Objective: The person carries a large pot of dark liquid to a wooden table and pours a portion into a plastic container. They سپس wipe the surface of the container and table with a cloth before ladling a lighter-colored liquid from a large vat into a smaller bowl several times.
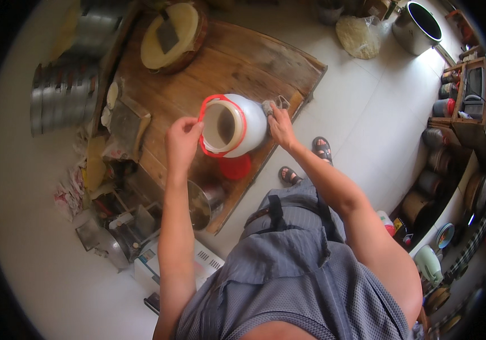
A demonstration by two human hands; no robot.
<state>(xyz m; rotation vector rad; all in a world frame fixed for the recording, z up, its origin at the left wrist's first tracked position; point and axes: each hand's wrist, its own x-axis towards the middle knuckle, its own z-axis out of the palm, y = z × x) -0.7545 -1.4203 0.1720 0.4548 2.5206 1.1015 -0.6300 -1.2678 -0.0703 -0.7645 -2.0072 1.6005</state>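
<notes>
A white plastic jar (253, 123) with a wide mouth and a red handle ring (245, 123) stands over the wooden table, with something dark visible inside. My left hand (183, 134) grips the red handle at the left of the mouth. Beside the jar's far side, my right hand (279, 123) presses a greyish wadded cloth or scrubber (268, 108) with its fingers. A red round lid (235, 166) lies on the tabletop below the jar. Near the table's lower corner is a metal pot or bowl (199, 206), partly behind my left arm.
The wooden table (247, 53) bears a round board with a dark square piece (167, 36). Stacked metal steamer rings (64, 97) stand at left. A bagged item (359, 37) and a large metal pot (417, 29) are on the floor; shelves with jars (446, 91) line the right.
</notes>
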